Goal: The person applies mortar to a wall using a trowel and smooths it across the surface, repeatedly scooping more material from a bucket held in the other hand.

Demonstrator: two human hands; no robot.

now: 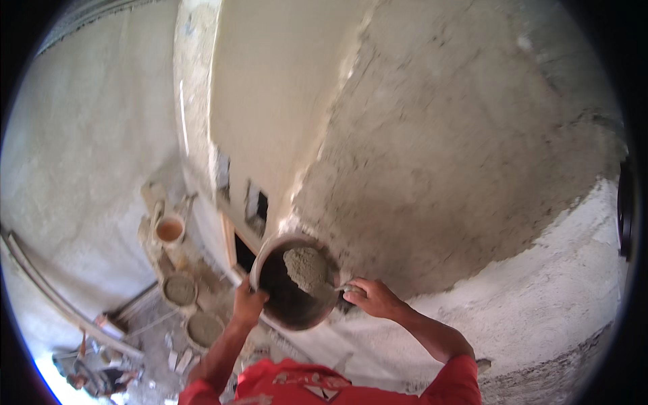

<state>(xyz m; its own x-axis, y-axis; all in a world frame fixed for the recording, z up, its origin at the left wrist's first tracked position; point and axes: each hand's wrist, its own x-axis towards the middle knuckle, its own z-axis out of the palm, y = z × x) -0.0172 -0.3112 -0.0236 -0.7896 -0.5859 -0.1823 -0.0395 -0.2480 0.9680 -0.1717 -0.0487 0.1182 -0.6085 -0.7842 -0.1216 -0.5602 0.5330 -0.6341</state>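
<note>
A round, dark-insided basin is in front of me, close to the wall. My left hand is closed on its left rim. My right hand is wrapped round the handle of a trowel, whose blade reaches over the basin from its right side. A heap of grey mortar sits on the blade and hides most of it. Whether the blade touches the basin's inside, I cannot tell.
Rough grey plaster covers the wall ahead, beside a smoother strip. A small hole opens low in that strip. Down on the left stand a bucket of orange-brown liquid and two mortar-filled buckets. Tools and scraps lie further down.
</note>
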